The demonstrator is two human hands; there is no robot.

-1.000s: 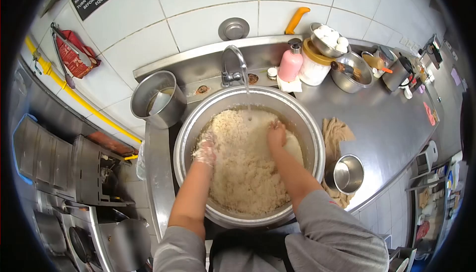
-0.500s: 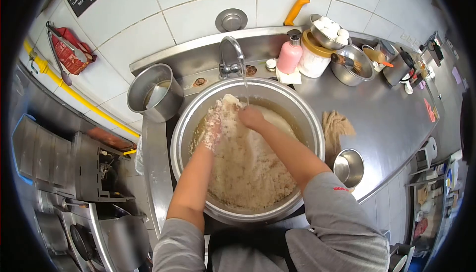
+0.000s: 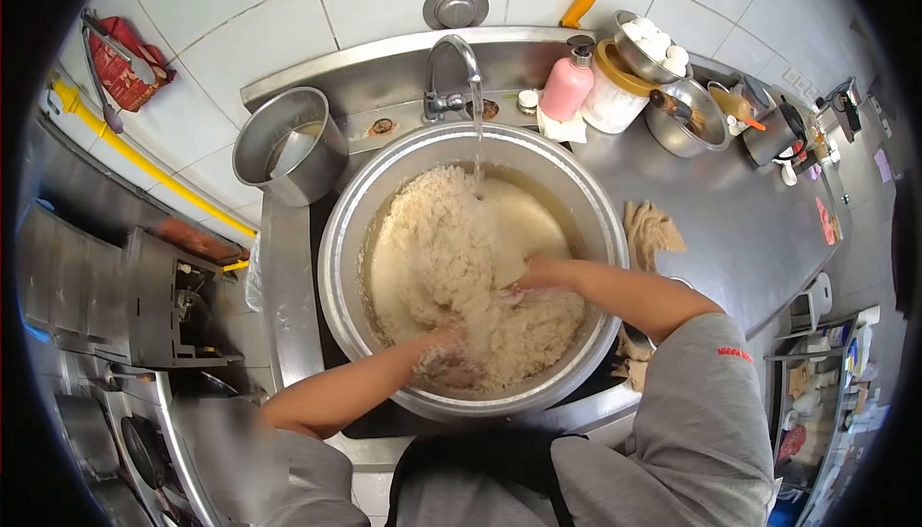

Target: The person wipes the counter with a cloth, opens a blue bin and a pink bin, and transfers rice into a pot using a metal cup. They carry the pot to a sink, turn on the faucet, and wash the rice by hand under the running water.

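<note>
A large round metal pot (image 3: 338,268) stands under the running faucet (image 3: 453,71), holding wet white rice (image 3: 447,239) and cloudy water (image 3: 523,215). Into the near part of the rice reaches my left hand (image 3: 453,359), smeared by motion and partly covered by grains. My right hand (image 3: 534,279) dips into the rice at the pot's right side, its fingers sunk out of sight. A stream of water falls into the far part of the pot. Rice is heaped in a ridge along the middle and left.
Left of the pot is a deep metal container (image 3: 293,148). Behind and right stand a pink pump bottle (image 3: 567,88), a tub with a tan lid (image 3: 615,95), a bowl of eggs (image 3: 653,47) and a metal bowl (image 3: 687,129). A brown cloth (image 3: 653,232) lies beside the pot.
Both hands have come from the far part of the pot toward me and spread apart. My left hand, earlier coated with rice near the stream, is now low in the near rice.
</note>
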